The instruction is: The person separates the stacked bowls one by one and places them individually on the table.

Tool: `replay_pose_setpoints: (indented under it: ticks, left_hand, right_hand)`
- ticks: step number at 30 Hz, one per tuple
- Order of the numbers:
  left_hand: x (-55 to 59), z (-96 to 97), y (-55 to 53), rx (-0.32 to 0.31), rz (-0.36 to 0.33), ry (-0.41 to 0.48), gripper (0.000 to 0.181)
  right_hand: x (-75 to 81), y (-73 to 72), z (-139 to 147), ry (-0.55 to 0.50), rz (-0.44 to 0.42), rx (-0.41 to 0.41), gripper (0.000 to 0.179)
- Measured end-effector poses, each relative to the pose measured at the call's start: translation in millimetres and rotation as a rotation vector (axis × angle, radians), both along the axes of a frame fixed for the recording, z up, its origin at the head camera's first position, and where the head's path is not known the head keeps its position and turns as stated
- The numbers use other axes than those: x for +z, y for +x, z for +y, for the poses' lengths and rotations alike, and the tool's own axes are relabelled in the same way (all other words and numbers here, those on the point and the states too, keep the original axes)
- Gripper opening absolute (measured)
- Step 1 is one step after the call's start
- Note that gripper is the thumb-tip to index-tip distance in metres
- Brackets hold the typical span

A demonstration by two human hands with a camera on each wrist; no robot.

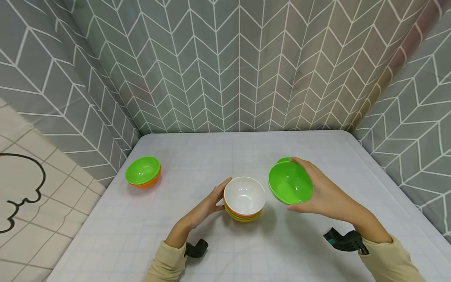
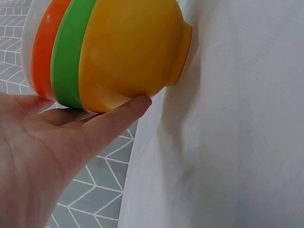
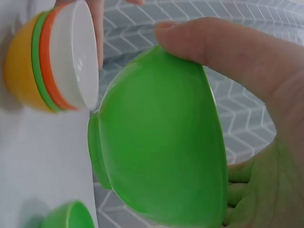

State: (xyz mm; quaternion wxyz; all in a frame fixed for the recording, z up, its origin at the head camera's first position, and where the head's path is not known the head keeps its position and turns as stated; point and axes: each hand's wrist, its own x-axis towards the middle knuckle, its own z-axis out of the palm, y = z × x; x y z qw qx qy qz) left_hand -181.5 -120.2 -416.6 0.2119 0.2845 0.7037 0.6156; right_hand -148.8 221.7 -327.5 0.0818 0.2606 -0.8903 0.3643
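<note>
A stack of bowls (image 1: 244,196) stands mid-table, white on top of orange, green and yellow. My left hand (image 1: 213,199) lies against its left side with fairly straight fingers; in the left wrist view, the fingers touch the yellow bowl (image 2: 128,52) near its lower side. To the right, my right hand (image 1: 322,194) grips a green bowl (image 1: 290,183) by its rim, thumb on one side and fingers on the other. The bowl is raised and tilted, its inside showing in the head view. Behind it another green bowl (image 1: 283,159) is mostly hidden.
At the table's left stands a green bowl (image 1: 142,171) nested in an orange bowl (image 1: 151,182). The white-covered table (image 1: 197,156) meets a grey patterned curtain (image 1: 225,78) at the back. Tiled floor (image 1: 42,219) shows on the left.
</note>
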Motion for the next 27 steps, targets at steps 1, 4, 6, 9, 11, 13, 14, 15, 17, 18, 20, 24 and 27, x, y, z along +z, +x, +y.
replay_pose_setpoints:
  ticks: [1,4,6,9,11,13,14,15,17,18,20,24,27]
  left_hand:
    - [-0.1,-0.2,0.0,0.001,0.001,-0.001,0.058]
    - [-0.3,-0.7,0.1,0.004,0.009,0.000,0.059]
    - [-0.1,-0.6,0.4,0.003,0.013,0.001,0.059]
    - [0.1,-0.1,0.8,0.003,0.015,-0.001,0.059]
    - [0.0,0.5,1.0,0.004,0.015,-0.002,0.059]
    - [0.0,0.6,1.3,0.005,0.015,-0.002,0.058]
    - [-0.2,0.5,1.3,0.006,0.014,-0.003,0.058]
    - [-0.4,0.4,1.3,0.007,0.014,-0.003,0.058]
    - [-0.5,0.3,1.2,0.006,0.014,-0.001,0.057]
    - [-0.5,0.3,1.1,0.004,0.015,0.001,0.057]
    - [-0.4,0.3,1.0,0.001,0.018,0.005,0.056]
    - [0.3,0.5,1.3,-0.006,0.022,0.010,0.057]
    - [0.6,0.6,1.8,-0.007,0.017,0.007,0.057]
  right_hand:
    - [0.6,0.3,3.7,0.007,0.003,-0.020,0.112]
    - [3.4,-0.2,15.4,0.012,0.003,-0.071,0.114]
    - [5.5,-1.0,23.8,0.014,-0.001,-0.110,0.114]
    - [6.5,-2.6,37.6,0.008,-0.015,-0.141,0.114]
    - [5.9,-3.7,46.5,0.018,-0.021,-0.173,0.114]
    - [4.5,-5.4,54.3,0.019,-0.028,-0.191,0.114]
    - [3.4,-6.6,57.9,0.022,-0.032,-0.205,0.114]
    - [2.2,-7.8,61.0,0.022,-0.033,-0.213,0.115]
    - [-1.1,-10.9,67.4,0.028,-0.037,-0.233,0.116]
    - [-2.8,-12.3,70.4,0.027,-0.043,-0.238,0.116]
    - [-6.4,-15.1,76.2,0.029,-0.050,-0.250,0.117]
    - [-13.0,-19.3,85.4,0.044,-0.062,-0.278,0.118]
    - [-17.4,-22.4,91.1,0.054,-0.067,-0.298,0.119]
